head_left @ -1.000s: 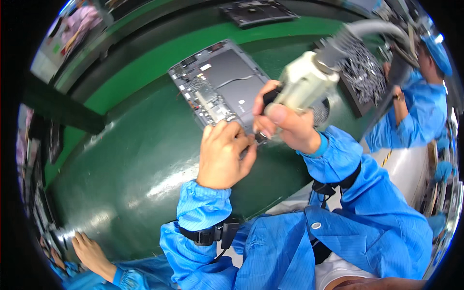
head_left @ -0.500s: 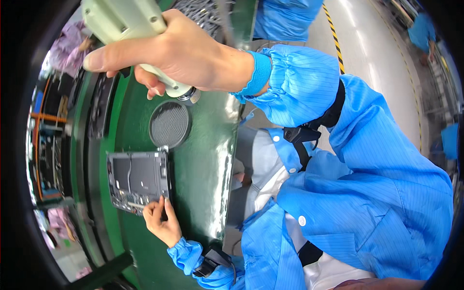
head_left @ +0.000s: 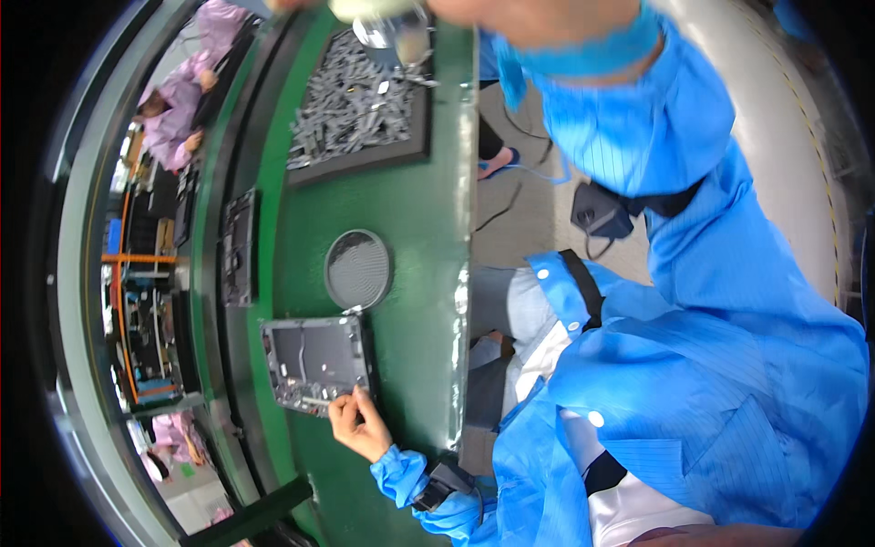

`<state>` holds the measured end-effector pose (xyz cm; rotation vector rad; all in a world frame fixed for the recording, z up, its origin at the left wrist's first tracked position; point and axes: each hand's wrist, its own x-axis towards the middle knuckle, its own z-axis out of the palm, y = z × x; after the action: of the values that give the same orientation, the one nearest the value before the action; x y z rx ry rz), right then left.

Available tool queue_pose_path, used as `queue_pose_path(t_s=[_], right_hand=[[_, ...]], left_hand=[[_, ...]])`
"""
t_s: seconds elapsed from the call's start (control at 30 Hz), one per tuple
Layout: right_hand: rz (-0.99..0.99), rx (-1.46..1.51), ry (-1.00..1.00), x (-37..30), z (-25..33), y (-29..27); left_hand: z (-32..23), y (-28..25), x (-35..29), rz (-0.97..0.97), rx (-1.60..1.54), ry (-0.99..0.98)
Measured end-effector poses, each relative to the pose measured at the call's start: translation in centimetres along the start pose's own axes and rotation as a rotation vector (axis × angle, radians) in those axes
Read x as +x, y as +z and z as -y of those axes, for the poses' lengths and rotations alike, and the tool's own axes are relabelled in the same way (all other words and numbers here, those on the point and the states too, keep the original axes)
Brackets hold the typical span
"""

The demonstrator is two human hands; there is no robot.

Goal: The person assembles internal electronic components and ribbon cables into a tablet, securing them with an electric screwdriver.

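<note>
An opened tablet housing point(head_left: 314, 351) lies on the green bench, its dark inside and circuit parts exposed. Bent fingers and thumb of my left hand point(head_left: 362, 427) pinch its lower right corner. At the top edge of the picture, my right hand point(head_left: 538, 16) is blurred and largely cut off. It grips a pale green electric screwdriver point(head_left: 369, 9), whose shiny metal end shows over a dark tray point(head_left: 365, 162) of grey strip-like pieces point(head_left: 351, 105). Between tray and housing sits a round grey dish point(head_left: 358, 271) with a ribbed surface.
The green bench point(head_left: 415, 273) ends in a shiny edge beside my lap. Another dark housing point(head_left: 240, 248) lies on the line beyond a raised strip. People in pink clothing point(head_left: 173, 114) work across from me. A dark bar point(head_left: 251, 515) crosses at the lower left.
My right hand has moved up with the screwdriver, toward the tray of grey pieces. The whole view has shifted, bringing more of that tray into sight. My left hand stays at the housing's corner.
</note>
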<state>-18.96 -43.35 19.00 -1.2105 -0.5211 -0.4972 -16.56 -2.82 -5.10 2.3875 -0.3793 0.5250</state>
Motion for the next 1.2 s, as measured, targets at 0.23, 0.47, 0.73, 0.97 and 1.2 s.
queue_pose_path(t_s=[0.23, 0.47, 0.73, 0.97, 1.2], right_hand=[[-0.194, 0.136, 0.178, 0.2, -14.0, 7.6], [-0.107, 0.098, 0.297, -1.1, -24.2, 11.5], [-0.065, -0.018, 0.461, -1.2, -27.6, 11.5], [-0.044, 0.011, 0.425, -1.5, -28.6, 11.0], [-0.053, -0.014, 0.493, -1.8, -28.3, 10.7]], left_hand=[[-0.4, -0.4, 0.0, -0.067, 0.132, 0.144], [-2.1, -2.3, -0.3, -0.084, 0.347, 0.068], [-0.9, -2.6, -1.5, -0.210, -0.001, -0.585], [-0.5, -2.4, -1.2, -0.174, -0.174, -0.676], [-0.7, -2.4, -1.2, -0.158, -0.164, -0.657]])
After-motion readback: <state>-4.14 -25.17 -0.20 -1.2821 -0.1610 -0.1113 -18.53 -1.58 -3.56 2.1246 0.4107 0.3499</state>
